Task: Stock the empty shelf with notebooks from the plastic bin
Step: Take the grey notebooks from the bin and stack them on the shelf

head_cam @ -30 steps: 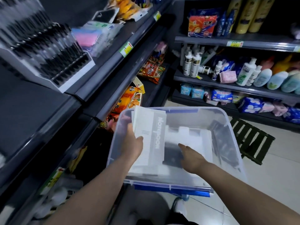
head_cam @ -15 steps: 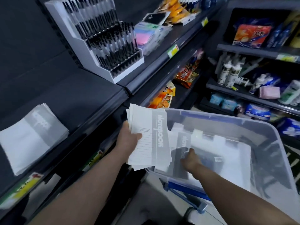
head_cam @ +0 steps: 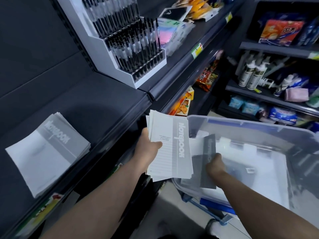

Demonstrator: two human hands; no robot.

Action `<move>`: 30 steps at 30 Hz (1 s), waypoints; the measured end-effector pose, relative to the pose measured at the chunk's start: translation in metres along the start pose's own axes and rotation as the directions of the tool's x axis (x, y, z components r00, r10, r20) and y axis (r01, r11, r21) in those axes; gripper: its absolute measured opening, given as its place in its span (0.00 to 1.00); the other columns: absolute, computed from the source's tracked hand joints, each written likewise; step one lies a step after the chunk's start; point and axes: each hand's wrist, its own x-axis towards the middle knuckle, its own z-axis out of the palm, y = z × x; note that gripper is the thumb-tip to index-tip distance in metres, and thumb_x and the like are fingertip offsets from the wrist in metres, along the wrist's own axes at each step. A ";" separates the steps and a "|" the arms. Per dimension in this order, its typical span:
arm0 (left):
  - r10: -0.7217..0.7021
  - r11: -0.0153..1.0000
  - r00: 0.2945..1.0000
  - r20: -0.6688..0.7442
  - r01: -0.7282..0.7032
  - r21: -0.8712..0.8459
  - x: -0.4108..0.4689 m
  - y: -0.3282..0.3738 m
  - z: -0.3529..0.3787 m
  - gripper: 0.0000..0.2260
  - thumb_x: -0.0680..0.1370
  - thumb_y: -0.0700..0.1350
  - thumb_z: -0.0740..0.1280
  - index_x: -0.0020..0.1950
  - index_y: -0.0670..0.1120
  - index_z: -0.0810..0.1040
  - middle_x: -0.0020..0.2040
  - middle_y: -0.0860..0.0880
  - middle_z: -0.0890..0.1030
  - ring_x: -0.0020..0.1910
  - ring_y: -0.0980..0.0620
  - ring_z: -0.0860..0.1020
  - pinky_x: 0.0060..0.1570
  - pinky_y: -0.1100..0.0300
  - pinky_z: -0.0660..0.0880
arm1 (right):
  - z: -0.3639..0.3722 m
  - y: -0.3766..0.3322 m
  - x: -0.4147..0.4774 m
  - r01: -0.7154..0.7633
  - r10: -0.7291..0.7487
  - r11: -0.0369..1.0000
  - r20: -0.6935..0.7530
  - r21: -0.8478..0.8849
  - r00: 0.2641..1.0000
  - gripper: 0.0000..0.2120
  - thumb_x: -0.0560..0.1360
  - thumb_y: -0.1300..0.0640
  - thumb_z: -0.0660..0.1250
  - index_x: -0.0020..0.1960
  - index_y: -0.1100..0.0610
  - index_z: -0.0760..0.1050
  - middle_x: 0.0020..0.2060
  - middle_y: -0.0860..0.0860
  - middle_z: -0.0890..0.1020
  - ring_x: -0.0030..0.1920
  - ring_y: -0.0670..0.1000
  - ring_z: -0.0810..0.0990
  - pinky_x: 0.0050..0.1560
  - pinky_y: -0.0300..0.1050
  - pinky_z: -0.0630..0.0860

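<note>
Mid-gathering — left hand point(head_cam: 146, 149) gripping a notebook sheaf point(head_cam: 168, 147), right hand point(head_cam: 214, 165) pinching another notebook point(head_cam: 205, 163) in the near-right plastic bin point(head_cam: 259, 125) — next, onto the left shelf point(head_cam: 103, 107) beside the stack point(head_cam: 48, 152).

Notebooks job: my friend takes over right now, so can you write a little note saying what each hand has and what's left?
Left hand: holding a stack of notebooks beside the plastic bin.
Right hand: inside the bin, fingers on a dark notebook.
Done: one pile of notebooks lies on the shelf.
Left: shelve the held stack, then the white notebooks remaining in the bin.
</note>
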 end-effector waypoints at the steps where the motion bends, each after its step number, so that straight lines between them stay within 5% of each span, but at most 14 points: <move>1: 0.008 1.000 1.000 0.003 -0.008 -0.001 0.001 0.001 0.000 0.17 0.76 0.33 0.64 0.59 0.51 0.70 0.52 0.54 0.80 0.52 0.52 0.79 0.52 0.52 0.76 | -0.005 -0.003 -0.009 0.069 -0.070 0.995 -0.009 -0.065 0.998 0.19 0.77 0.62 0.56 0.68 0.60 0.59 0.59 0.65 0.75 0.56 0.65 0.76 0.49 0.51 0.69; 5: 0.057 0.998 0.998 0.011 -0.057 -0.012 -0.003 0.008 0.003 0.19 0.77 0.33 0.64 0.61 0.53 0.69 0.55 0.54 0.80 0.55 0.51 0.79 0.57 0.49 0.76 | -0.035 -0.005 -0.029 0.310 -0.345 0.911 -0.095 -0.272 0.934 0.35 0.76 0.59 0.58 0.77 0.46 0.44 0.63 0.58 0.76 0.55 0.64 0.78 0.48 0.52 0.72; 10: 0.176 0.984 0.984 -0.027 -0.177 -0.037 -0.018 0.020 0.014 0.34 0.76 0.30 0.63 0.77 0.55 0.59 0.62 0.55 0.78 0.60 0.52 0.76 0.59 0.54 0.72 | -0.084 -0.003 -0.039 0.444 -0.470 0.873 -0.105 -0.201 0.876 0.33 0.77 0.61 0.58 0.76 0.43 0.49 0.64 0.57 0.76 0.54 0.62 0.78 0.47 0.50 0.73; 18: 0.255 0.967 0.936 -0.242 -0.251 0.050 -0.052 0.040 0.000 0.43 0.76 0.35 0.65 0.78 0.63 0.43 0.68 0.59 0.70 0.63 0.55 0.71 0.65 0.54 0.67 | -0.119 -0.059 -0.057 0.701 -0.707 0.707 -0.076 -0.096 0.703 0.34 0.75 0.64 0.60 0.76 0.44 0.53 0.61 0.55 0.78 0.56 0.60 0.77 0.45 0.47 0.69; 22: 0.233 0.971 0.885 -0.404 -0.234 0.047 -0.071 0.038 -0.029 0.43 0.77 0.37 0.67 0.77 0.63 0.41 0.72 0.57 0.67 0.69 0.51 0.70 0.70 0.48 0.66 | -0.109 -0.093 -0.075 0.817 -0.818 0.576 -0.010 -0.026 0.576 0.35 0.74 0.65 0.61 0.75 0.42 0.54 0.61 0.54 0.78 0.53 0.58 0.78 0.45 0.46 0.69; 30: 0.117 0.985 0.682 -0.722 -0.174 -0.006 -0.122 0.022 -0.130 0.41 0.76 0.36 0.67 0.78 0.62 0.48 0.67 0.56 0.74 0.62 0.50 0.75 0.63 0.48 0.73 | -0.058 -0.151 -0.119 0.929 -0.922 0.367 0.156 0.052 0.355 0.35 0.75 0.64 0.60 0.76 0.44 0.53 0.54 0.56 0.81 0.47 0.60 0.79 0.40 0.48 0.72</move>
